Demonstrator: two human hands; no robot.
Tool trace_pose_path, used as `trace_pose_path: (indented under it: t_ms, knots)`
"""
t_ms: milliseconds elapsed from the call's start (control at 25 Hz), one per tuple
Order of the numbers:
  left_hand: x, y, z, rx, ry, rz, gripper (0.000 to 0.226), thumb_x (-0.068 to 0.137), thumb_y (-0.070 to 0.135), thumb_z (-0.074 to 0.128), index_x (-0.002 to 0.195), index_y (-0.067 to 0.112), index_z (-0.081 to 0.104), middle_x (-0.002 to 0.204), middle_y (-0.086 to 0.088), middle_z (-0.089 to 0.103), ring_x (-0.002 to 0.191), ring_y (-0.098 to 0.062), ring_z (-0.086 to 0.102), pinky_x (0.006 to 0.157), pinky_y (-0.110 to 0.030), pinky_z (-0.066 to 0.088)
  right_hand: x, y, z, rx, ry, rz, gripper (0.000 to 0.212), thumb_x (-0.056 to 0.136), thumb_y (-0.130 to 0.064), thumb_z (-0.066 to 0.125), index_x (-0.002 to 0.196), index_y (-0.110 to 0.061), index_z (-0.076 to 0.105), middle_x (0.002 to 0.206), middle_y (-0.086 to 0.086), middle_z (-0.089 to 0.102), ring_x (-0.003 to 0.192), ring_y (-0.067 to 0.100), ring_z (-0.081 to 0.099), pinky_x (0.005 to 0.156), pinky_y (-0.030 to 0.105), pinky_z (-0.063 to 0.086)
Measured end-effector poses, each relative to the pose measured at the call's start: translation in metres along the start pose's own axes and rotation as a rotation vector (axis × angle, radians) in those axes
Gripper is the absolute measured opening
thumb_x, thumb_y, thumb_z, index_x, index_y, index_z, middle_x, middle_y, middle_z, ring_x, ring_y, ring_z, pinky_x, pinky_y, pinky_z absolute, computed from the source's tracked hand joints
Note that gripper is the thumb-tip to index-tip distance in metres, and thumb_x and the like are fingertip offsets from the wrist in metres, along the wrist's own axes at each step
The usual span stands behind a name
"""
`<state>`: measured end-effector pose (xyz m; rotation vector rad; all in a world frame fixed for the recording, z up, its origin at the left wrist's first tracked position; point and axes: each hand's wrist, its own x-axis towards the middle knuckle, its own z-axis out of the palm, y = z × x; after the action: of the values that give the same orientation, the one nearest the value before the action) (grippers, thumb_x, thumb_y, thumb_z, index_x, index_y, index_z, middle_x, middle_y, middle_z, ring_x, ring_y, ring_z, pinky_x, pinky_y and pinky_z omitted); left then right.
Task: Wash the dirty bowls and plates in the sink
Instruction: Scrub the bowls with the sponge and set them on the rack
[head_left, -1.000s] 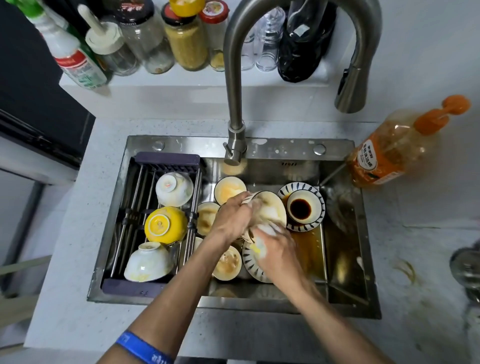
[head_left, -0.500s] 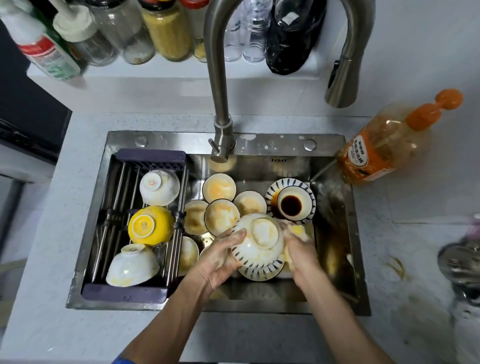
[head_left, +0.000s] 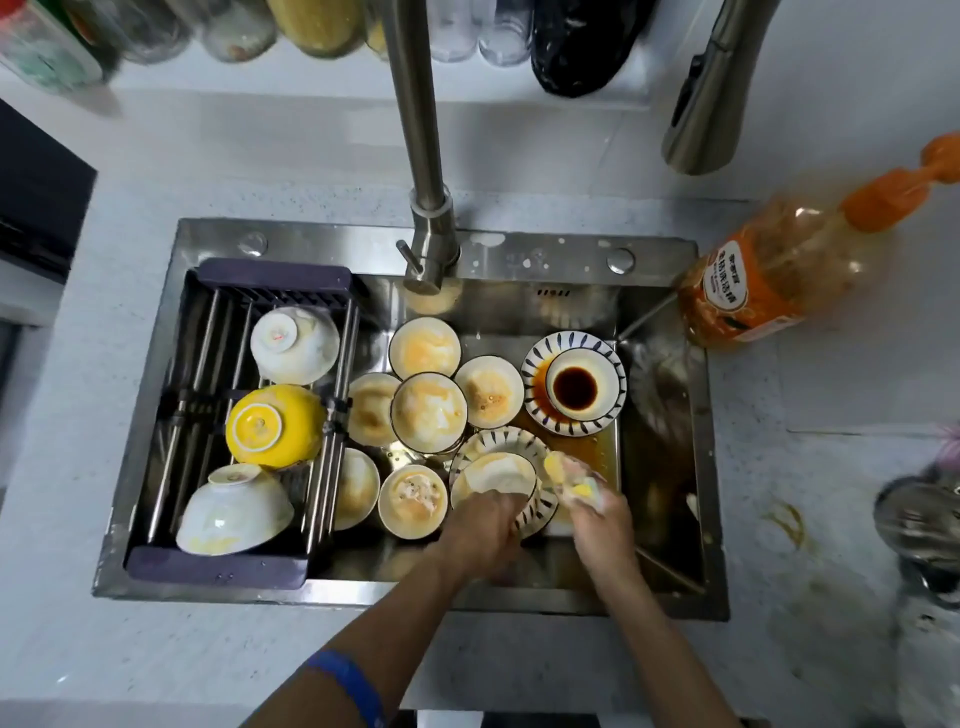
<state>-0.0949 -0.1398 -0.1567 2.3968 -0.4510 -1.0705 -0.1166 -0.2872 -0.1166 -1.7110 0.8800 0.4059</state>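
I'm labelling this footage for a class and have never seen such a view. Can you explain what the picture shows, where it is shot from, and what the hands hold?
No machine here: a person's two bare hands. The one picture comes from a wide-angle camera on the person's head, looking down, so the edges bend.

Below is a stainless steel sink. Its left part holds a dark drying rack with three upturned bowls, one a yellow bowl. The basin holds several soiled cream dishes and a small white dish of dark sauce on a striped plate.

The left hand grips a white bowl with dark blue stripes by its near rim. The right hand holds a soapy yellow sponge beside it. An orange dish soap bottle lies on the counter.
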Motion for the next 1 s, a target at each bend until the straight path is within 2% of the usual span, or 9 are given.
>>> trace_pose_path:
  t_ms: [120, 200, 320, 400, 520, 600, 680, 800, 1000]
  knots:
    - [0.027, -0.018, 0.029, 0.355, -0.120, 0.015, 0.041, 0.095, 0.013, 0.052, 0.136, 0.016, 0.049, 0.130, -0.013, 0.060, 0.115, -0.032, 0.060, 0.090, -0.042, 0.052, 0.012, 0.020, -0.004, 0.004, 0.069, 0.105, 0.030, 0.093, -0.011, 0.061, 0.120, -0.024, 0.066, 0.111, 0.001, 0.069, 0.105, 0.022, 0.064, 0.092, 0.046, 0.053]
    - [0.043, -0.030, 0.042, 0.387, -0.141, 0.029, 0.048, 0.096, 0.007, 0.052, 0.142, 0.016, 0.043, 0.149, -0.010, 0.045, 0.132, -0.030, 0.048, 0.100, -0.042, 0.049, 0.016, 0.028, -0.004, -0.009, 0.062, 0.114, 0.030, 0.094, -0.013, 0.059, 0.119, -0.029, 0.064, 0.108, -0.004, 0.067, 0.103, 0.020, 0.063, 0.091, 0.047, 0.053]
    - [0.050, -0.038, 0.041, 0.447, -0.187, 0.085, 0.061, 0.097, 0.006, 0.053, 0.152, 0.014, 0.030, 0.164, -0.008, 0.016, 0.150, -0.027, 0.020, 0.117, -0.041, 0.028, 0.018, 0.033, -0.004, 0.004, 0.052, 0.114, 0.023, 0.095, -0.018, 0.058, 0.103, -0.039, 0.064, 0.098, -0.010, 0.068, 0.096, 0.013, 0.064, 0.085, 0.040, 0.054]
    - [0.051, -0.035, 0.030, 0.337, -0.120, 0.109, 0.059, 0.096, 0.018, 0.057, 0.150, 0.018, 0.035, 0.161, -0.007, 0.027, 0.147, -0.027, 0.027, 0.117, -0.041, 0.028, 0.023, 0.033, -0.008, 0.045, 0.049, 0.151, 0.022, 0.096, -0.021, 0.058, 0.100, -0.042, 0.063, 0.099, -0.008, 0.068, 0.094, 0.012, 0.064, 0.084, 0.038, 0.054]
    - [0.075, -0.011, 0.008, -0.131, 0.263, 0.003, 0.045, 0.093, 0.035, 0.053, 0.136, 0.023, 0.052, 0.133, -0.004, 0.060, 0.120, -0.022, 0.055, 0.102, -0.040, 0.046, 0.033, 0.035, -0.020, 0.097, 0.071, 0.202, 0.024, 0.096, -0.021, 0.059, 0.117, -0.030, 0.065, 0.109, 0.000, 0.066, 0.100, 0.018, 0.063, 0.084, 0.038, 0.054]
    - [0.116, 0.010, -0.012, -0.402, 0.431, -0.136, 0.045, 0.088, 0.033, 0.055, 0.131, 0.020, 0.052, 0.119, -0.003, 0.067, 0.109, -0.020, 0.062, 0.096, -0.036, 0.051, 0.043, 0.036, -0.026, 0.110, 0.109, 0.226, 0.029, 0.094, -0.020, 0.061, 0.123, -0.024, 0.063, 0.111, 0.003, 0.065, 0.101, 0.020, 0.063, 0.085, 0.040, 0.054]
    - [0.163, 0.026, -0.025, -0.518, 0.426, -0.303, 0.041, 0.087, 0.022, 0.061, 0.126, 0.012, 0.056, 0.117, -0.009, 0.068, 0.110, -0.026, 0.063, 0.095, -0.033, 0.049, 0.051, 0.036, -0.033, 0.130, 0.133, 0.237, 0.029, 0.093, -0.019, 0.062, 0.122, -0.025, 0.063, 0.110, 0.002, 0.064, 0.102, 0.021, 0.062, 0.091, 0.046, 0.053]
    - [0.211, 0.024, -0.022, -0.435, 0.258, -0.461, 0.040, 0.083, 0.012, 0.062, 0.122, 0.007, 0.062, 0.118, -0.014, 0.068, 0.109, -0.031, 0.064, 0.094, -0.036, 0.052, 0.052, 0.038, -0.038, 0.166, 0.151, 0.274, 0.029, 0.091, -0.024, 0.064, 0.120, -0.025, 0.064, 0.112, 0.002, 0.065, 0.105, 0.021, 0.061, 0.096, 0.050, 0.049]
    - [0.208, 0.027, -0.029, -0.370, 0.161, -0.311, 0.041, 0.085, 0.006, 0.058, 0.125, 0.004, 0.051, 0.114, -0.018, 0.066, 0.102, -0.035, 0.064, 0.087, -0.039, 0.054, 0.038, 0.025, -0.049, 0.202, 0.098, 0.187, 0.024, 0.096, -0.021, 0.059, 0.110, -0.040, 0.061, 0.104, -0.014, 0.062, 0.100, 0.006, 0.058, 0.090, 0.030, 0.046]
